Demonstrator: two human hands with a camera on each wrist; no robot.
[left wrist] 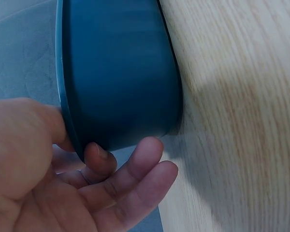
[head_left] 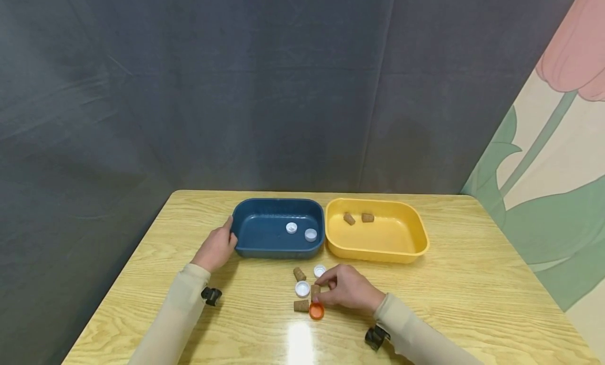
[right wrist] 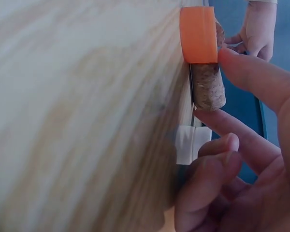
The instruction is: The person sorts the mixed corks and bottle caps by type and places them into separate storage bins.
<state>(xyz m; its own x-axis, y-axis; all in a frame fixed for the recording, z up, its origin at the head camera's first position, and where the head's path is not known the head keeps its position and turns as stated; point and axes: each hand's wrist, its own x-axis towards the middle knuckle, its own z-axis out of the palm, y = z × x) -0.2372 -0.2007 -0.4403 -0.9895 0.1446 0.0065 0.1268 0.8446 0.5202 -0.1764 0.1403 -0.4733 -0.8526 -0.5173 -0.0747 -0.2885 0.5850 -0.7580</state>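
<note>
Well, over there the left hand (head_left: 217, 247) grips the blue tray (head_left: 260, 237) at its left end; 2 white caps (head_left: 310, 235) lie inside. On the tabletop (head_left: 255, 312), the right hand (head_left: 348, 288) pinches a cork (head_left: 315, 291) beside an orange cap (head_left: 316, 311). The yellow tray (head_left: 378, 240) holds 2 corks (head_left: 367, 217).

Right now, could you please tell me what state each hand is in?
Left hand: closed, holding the dark blue, rectangular plastic bin by its rim.
Right hand: closed, pinching a brown, tapered cork stopper.
</note>
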